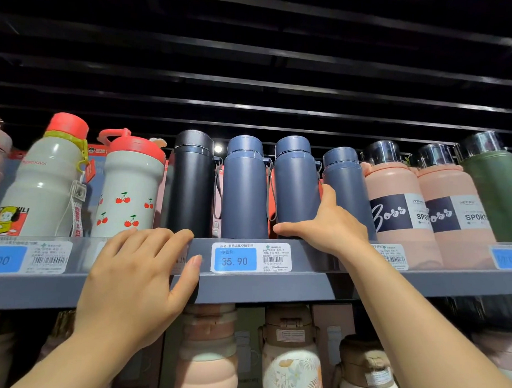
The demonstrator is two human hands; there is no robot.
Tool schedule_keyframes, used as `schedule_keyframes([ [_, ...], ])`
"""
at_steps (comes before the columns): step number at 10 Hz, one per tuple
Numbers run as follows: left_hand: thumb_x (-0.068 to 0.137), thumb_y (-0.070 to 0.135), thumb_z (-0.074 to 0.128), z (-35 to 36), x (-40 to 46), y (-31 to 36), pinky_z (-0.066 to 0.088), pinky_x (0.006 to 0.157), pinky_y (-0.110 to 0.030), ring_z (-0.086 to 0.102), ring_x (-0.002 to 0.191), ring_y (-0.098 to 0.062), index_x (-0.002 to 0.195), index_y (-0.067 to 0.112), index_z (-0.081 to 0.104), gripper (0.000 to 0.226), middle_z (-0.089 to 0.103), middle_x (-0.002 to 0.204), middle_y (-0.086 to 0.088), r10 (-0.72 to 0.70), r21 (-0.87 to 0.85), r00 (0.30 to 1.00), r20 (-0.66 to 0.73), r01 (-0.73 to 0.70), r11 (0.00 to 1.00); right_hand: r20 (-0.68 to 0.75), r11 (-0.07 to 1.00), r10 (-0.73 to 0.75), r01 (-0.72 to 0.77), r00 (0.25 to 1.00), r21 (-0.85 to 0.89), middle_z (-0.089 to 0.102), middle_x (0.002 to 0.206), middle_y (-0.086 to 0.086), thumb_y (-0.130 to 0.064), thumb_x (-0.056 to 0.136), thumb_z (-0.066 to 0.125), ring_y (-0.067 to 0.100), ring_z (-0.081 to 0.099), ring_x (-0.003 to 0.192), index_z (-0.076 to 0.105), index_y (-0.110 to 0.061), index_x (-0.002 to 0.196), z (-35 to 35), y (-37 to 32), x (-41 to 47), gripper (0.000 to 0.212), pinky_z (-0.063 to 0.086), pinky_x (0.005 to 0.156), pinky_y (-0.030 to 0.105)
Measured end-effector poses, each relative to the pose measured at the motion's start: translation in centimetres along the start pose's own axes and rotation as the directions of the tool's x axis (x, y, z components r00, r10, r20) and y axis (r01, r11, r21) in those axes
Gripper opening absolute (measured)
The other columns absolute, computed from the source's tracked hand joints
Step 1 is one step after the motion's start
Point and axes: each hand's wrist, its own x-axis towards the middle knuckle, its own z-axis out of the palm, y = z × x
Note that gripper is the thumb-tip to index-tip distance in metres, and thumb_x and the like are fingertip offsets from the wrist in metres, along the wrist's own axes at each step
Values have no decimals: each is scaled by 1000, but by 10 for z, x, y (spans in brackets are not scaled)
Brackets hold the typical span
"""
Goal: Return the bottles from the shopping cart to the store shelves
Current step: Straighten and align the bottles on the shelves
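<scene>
R hand [324, 225] is gripping the base of a blue thermos bottle [296, 180] standing upright on the upper shelf [275, 284], thumb on its R side, fingers curling along the bottom front. L hand [138, 279] is lying flat on the shelf edge, fingers relaxed, holding nothing. Left of the R hand: another blue bottle [244, 190], then a black bottle [192, 183]. A 35.90 price tag [235, 260] is sitting between both hands.

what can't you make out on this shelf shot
Head view only:
- Lower part of the blue bottle: behind the right hand.
- Price tag at left: first digits cut off by the edge.
- Tag under the left hand: mostly covered.
- Shopping cart: out of frame.
- Small print on the 35.90 tag: too small.
</scene>
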Motion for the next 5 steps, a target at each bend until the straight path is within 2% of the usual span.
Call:
schedule_keyframes([
  [2,89,41,36,0,0,0,38,85,-41,62,83,-32,105,12,67,46,67,90,-5,5,-3,1000,-8,-5,1000,-25,1000,-19,19,1000,2,56,128,-1,-69,63,72,26,58,110,10,-29,147,-1,0,-2,112,39,75,34],
  [3,89,41,36,0,0,0,37,85,-42,62,83,-33,105,11,68,46,67,90,-5,2,-2,1000,-18,-2,1000,-42,998,-56,56,998,0,51,134,1,-72,64,69,26,54,117,13,-30,147,-2,1,-4,109,41,80,36],
  [4,89,40,36,1,0,0,38,85,-42,62,82,-33,105,11,67,46,67,90,-6,6,0,1000,-23,-6,1000,-215,993,-62,81,975,82,42,141,7,-73,70,62,30,46,126,23,-24,146,-11,13,3,98,41,93,43],
  [5,89,40,36,2,0,0,38,84,-43,63,83,-34,106,10,68,47,68,91,-7,8,2,999,-31,-8,1000,-359,1000,-11,12,933,1,48,134,16,-59,81,61,37,46,122,32,-14,142,-26,34,19,81,42,92,45],
])
